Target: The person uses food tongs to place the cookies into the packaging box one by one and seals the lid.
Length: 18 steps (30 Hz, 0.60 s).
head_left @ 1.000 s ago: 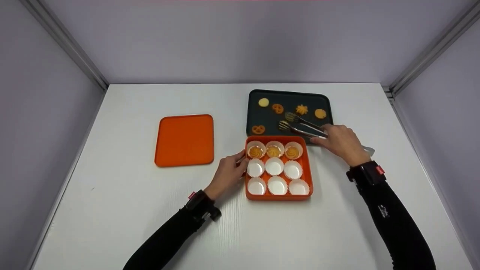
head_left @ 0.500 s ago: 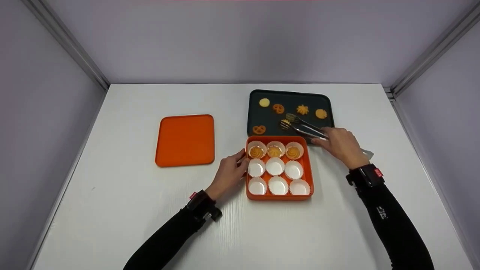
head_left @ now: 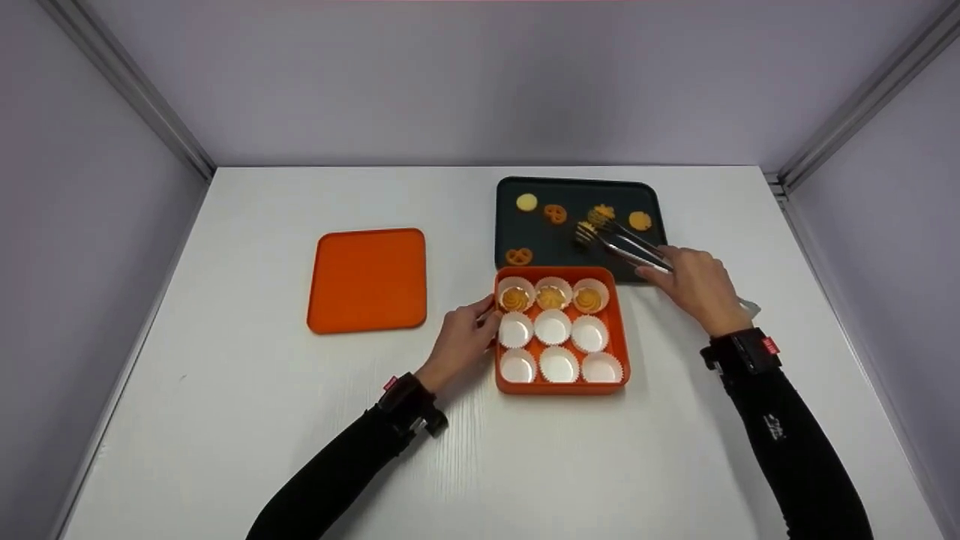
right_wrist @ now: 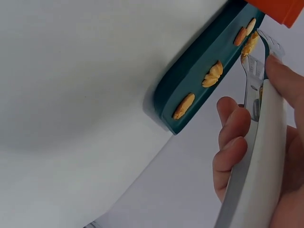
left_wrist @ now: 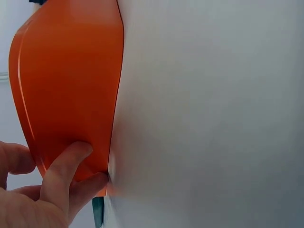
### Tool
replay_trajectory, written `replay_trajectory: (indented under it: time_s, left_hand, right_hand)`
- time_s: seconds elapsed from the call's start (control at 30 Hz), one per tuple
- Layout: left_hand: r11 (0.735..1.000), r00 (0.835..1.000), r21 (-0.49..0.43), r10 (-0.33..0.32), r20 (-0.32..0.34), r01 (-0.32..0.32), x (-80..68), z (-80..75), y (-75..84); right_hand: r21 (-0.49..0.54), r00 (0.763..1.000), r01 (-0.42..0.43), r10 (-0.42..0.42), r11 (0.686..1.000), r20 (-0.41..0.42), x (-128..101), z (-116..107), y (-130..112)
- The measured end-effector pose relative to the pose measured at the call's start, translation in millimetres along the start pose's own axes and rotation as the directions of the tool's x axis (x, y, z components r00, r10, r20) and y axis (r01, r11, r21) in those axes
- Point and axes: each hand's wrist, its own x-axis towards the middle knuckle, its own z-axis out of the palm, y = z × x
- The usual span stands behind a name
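Centrally, seen from above, two bare hands work on a white surface [head_left: 187,315], both arms in black sleeves reaching in from the lower corners with a strapped-on device at each wrist. The left hand [head_left: 459,341] comes in at a slant, wrist low, and rests against the left wall of a square orange box [head_left: 562,389]; its fingers are loosely bent and spread, with fingertips pressing the outer wall. The box sits right of centre on the surface and holds nine white paper cups [head_left: 553,327] in three rows of three. Each cup in the back row contains a golden swirl cookie [head_left: 551,298]; the other six show bare white bottoms.

The right hand [head_left: 701,289] angles forward and inward, its fingers and thumb wrapped around metal tongs [head_left: 637,247] with a white handle. The fork-shaped tips point left over a dark green tray [head_left: 536,236] just behind the box. A small yellow piece [right_wrist: 250,43] shows between the tips; whether it is lifted cannot be told. On the tray lie two pretzels [head_left: 555,214], a pale round biscuit [head_left: 526,202], a golden round one [head_left: 640,220] and a star-shaped cookie [right_wrist: 212,74]. Well to the left lies a flat orange square [head_left: 367,281].
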Motion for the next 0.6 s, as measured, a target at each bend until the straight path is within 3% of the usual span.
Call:
replay_trajectory:
  time_s: [0.27,0.6]
  left_hand:
    - [1.0,1.0,0.028,-0.007,-0.007,0.008,6.0,2.8,-2.9]
    - [0.999,1.0,0.031,0.008,-0.003,-0.008,9.0,2.5,-3.6]
  right_hand:
    - [0.025,0.993,0.044,-0.041,0.999,-0.11,-13.8,-6.9,-3.4]
    - [0.003,0.987,0.085,-0.084,0.996,-0.138,-31.6,-18.3,-20.6]
